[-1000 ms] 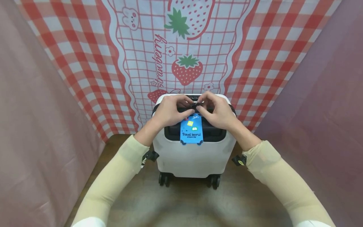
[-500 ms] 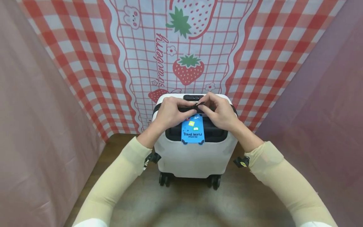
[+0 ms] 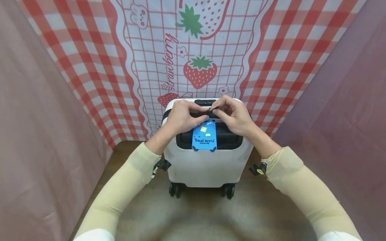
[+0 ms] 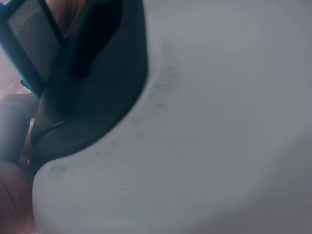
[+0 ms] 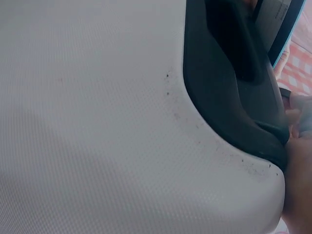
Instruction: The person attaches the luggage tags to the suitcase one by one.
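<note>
A white suitcase [image 3: 208,169] with a black recessed handle area stands upright at the centre of the head view. Over its top front hangs a blue luggage tag [image 3: 204,140] printed "Travel World". My left hand [image 3: 181,117] and right hand [image 3: 236,116] meet above the tag, thumbs and fingers pinching its thin black strap [image 3: 215,108]. A dark tip of the strap sticks out at my right fingertips; fingers hide the rest. In the left wrist view, the tag [image 4: 34,41] shows at an angle beside the black recess. The right wrist view catches the tag's edge [image 5: 285,41].
The suitcase's black wheels [image 3: 175,189] stand on a brown wooden surface [image 3: 205,221]. Close behind hangs a red-and-white strawberry cloth [image 3: 144,60]. Pink curtains [image 3: 39,134] close in both sides. A black combination lock [image 3: 205,102] sits on the suitcase's top.
My right hand has shifted slightly right, and the strap's dark tip now shows more at its fingers. The left hand stays nearly in place. The tag still hangs in front.
</note>
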`<act>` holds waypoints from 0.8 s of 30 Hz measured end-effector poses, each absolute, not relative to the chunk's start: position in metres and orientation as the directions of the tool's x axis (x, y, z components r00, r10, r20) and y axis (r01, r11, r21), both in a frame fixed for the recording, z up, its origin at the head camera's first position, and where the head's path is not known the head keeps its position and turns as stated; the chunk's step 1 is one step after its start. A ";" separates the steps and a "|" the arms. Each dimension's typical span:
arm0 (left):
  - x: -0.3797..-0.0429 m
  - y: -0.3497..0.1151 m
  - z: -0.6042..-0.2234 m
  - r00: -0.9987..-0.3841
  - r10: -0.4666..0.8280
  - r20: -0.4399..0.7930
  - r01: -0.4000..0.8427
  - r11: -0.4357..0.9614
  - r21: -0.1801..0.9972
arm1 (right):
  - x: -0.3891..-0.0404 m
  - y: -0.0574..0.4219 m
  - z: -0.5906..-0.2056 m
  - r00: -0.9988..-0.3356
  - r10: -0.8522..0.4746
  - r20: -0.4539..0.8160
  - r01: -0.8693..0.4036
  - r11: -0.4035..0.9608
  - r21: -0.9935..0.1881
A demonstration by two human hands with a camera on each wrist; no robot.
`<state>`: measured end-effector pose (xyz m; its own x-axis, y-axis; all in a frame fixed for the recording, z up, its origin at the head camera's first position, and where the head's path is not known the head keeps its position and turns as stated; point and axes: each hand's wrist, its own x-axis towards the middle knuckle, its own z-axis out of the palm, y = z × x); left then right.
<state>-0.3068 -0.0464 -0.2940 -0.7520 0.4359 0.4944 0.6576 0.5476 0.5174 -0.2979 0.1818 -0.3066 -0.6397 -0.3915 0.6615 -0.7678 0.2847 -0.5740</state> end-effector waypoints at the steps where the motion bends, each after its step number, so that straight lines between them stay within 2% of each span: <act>1: -0.307 -0.047 -0.293 -0.759 0.441 0.479 0.651 0.538 0.535 | -0.298 0.182 -0.307 -0.641 -0.396 0.658 -0.766 0.279 -0.579; 7: -0.310 -0.049 -0.288 -0.807 0.450 0.382 0.586 0.530 0.613 | -0.300 0.181 -0.307 -0.654 -0.408 0.637 -0.755 0.301 -0.583; 13: -0.306 -0.050 -0.288 -0.842 0.404 0.357 0.538 0.600 0.592 | -0.299 0.176 -0.304 -0.658 -0.378 0.652 -0.753 0.336 -0.565; 20: -0.305 -0.049 -0.294 -0.831 0.389 0.397 0.555 0.619 0.556 | -0.297 0.175 -0.306 -0.658 -0.328 0.678 -0.736 0.470 -0.487; 24: -0.304 -0.047 -0.296 -0.818 0.394 0.419 0.574 0.609 0.548 | -0.295 0.180 -0.308 -0.648 -0.322 0.690 -0.739 0.485 -0.468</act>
<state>-0.3040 -0.0470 -0.2961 -0.8179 0.3945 0.4189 0.5741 0.6088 0.5475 -0.2947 0.1796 -0.3079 -0.6479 -0.3223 0.6902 -0.7392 0.4846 -0.4676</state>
